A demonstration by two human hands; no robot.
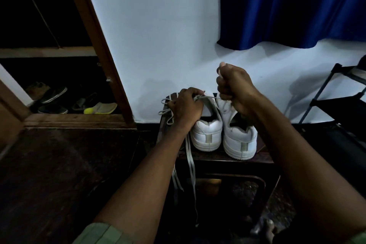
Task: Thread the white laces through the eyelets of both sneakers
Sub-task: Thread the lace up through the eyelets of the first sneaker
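Two white sneakers stand side by side, heels toward me, on a small dark table [217, 159]. My left hand [187, 108] rests on the left sneaker [208, 132] and pinches a white lace [191, 164] near its top eyelets; loops lie to the left and loose ends hang over the table's front edge. Raised above the right sneaker [240, 140], my right hand [234, 87] is closed on a lace end that runs taut back toward my left hand. The eyelets themselves are hidden by my hands.
A white wall rises behind the table, with a blue curtain [293, 6] at upper right. A black shoe rack [340, 101] stands at right. At left, an open wooden doorway [99, 49] shows several shoes [75, 103] on the floor beyond. The floor is dark.
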